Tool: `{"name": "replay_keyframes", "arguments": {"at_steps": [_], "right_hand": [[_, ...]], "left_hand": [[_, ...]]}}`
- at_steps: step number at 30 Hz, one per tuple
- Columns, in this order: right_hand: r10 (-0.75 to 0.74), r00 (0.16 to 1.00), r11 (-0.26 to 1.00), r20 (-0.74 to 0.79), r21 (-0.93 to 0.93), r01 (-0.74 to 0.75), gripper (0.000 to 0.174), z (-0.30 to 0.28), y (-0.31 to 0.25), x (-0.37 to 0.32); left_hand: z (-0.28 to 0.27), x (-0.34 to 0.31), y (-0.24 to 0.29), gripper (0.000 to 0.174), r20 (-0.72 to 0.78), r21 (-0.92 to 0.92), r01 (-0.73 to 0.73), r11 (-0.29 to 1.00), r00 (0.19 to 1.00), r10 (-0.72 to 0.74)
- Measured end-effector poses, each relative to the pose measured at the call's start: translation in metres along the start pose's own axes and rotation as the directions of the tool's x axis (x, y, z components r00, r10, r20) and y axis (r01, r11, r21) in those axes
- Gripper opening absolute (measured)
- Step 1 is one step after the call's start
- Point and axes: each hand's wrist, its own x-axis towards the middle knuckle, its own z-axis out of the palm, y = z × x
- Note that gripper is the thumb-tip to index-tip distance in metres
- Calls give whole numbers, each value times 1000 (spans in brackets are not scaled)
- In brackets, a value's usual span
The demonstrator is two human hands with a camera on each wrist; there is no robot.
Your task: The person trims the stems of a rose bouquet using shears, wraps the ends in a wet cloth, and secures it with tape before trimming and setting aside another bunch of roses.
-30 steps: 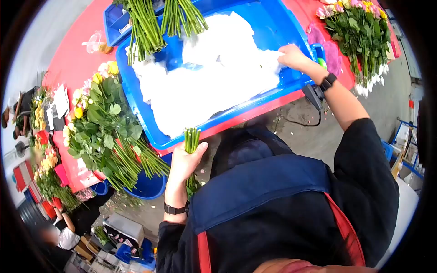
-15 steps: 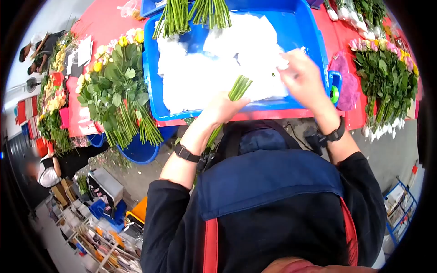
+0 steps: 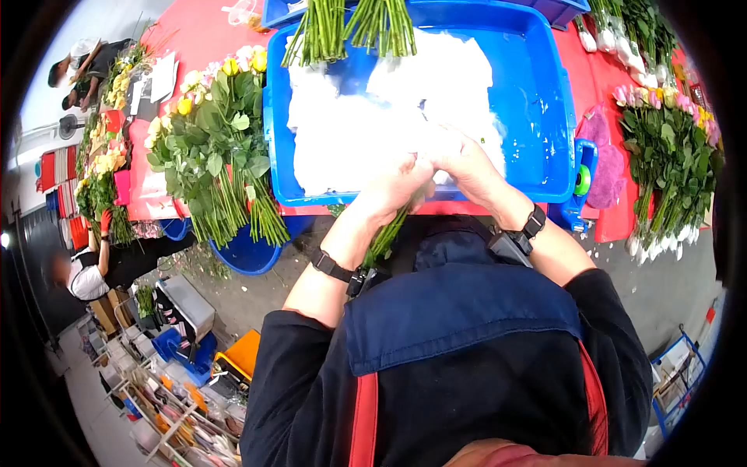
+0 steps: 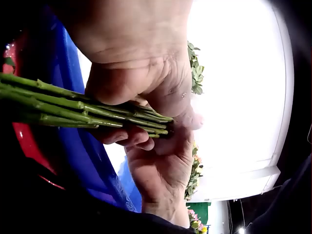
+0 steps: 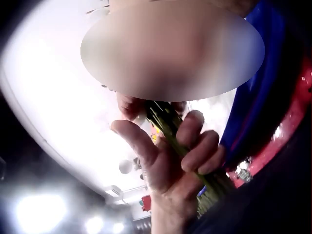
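A bundle of green flower stems (image 4: 83, 108) is in my left hand (image 3: 385, 189), which grips it near the cut ends. The leafy part hangs down toward my apron. My right hand (image 3: 469, 166) meets the left over the tray's near edge, its fingers curled about the stem ends in the right wrist view. Part of that hand is blurred there, and whether it still has the small white wad I cannot tell. Below both hands lies soft white wadding (image 3: 334, 144), overexposed, in a shallow blue tray (image 3: 537, 101).
Two stem bundles (image 3: 381, 31) lie over the tray's far edge. Leafy roses (image 3: 210, 140) lie left on the red table (image 3: 198, 31), above a blue bucket (image 3: 249, 255). At right are a purple cloth (image 3: 603, 167), a tape dispenser (image 3: 580, 183) and more bunches (image 3: 665, 148). Another person (image 3: 89, 272) works far left.
My right hand left the tray's right side with a small white wad and came to the stem ends. My left hand brought the stems up and right from beside the tray's near edge.
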Motion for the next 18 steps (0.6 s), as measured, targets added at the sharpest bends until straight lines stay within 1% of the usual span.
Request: {"name": "replay_keyframes", "arguments": {"at_steps": [1, 3, 4, 7, 10, 13, 16, 18], "right_hand": [[9, 1000, 990, -3, 138, -9, 64, 1, 6, 2], [87, 991, 958, 101, 264, -111, 66, 8, -5, 2], [122, 980, 933, 156, 320, -167, 66, 12, -12, 1], [18, 995, 917, 102, 396, -57, 57, 38, -23, -4], [231, 973, 939, 14, 259, -227, 47, 20, 5, 5], [70, 995, 987, -74, 152, -58, 39, 24, 14, 10], [140, 988, 983, -61, 125, -132, 37, 30, 4, 9], [58, 989, 963, -137, 269, -19, 38, 59, 0, 10]], "left_hand": [[-1, -2, -1, 35, -12, -2, -17, 1000, 1000, 17], [-3, -2, -7, 42, -36, -7, -49, 999, 998, 49], [-6, 0, -10, 40, -41, -31, -9, 999, 999, 8], [-10, 1, -8, 41, -42, -144, 51, 988, 997, -58], [-7, -4, 2, 34, -84, -92, 88, 992, 992, -96], [-8, -7, -2, 32, -131, -215, 22, 976, 990, -51], [-13, -12, -6, 33, -120, -88, -37, 995, 992, 26], [-24, -14, -8, 32, -67, -85, -3, 996, 998, -3]]}}
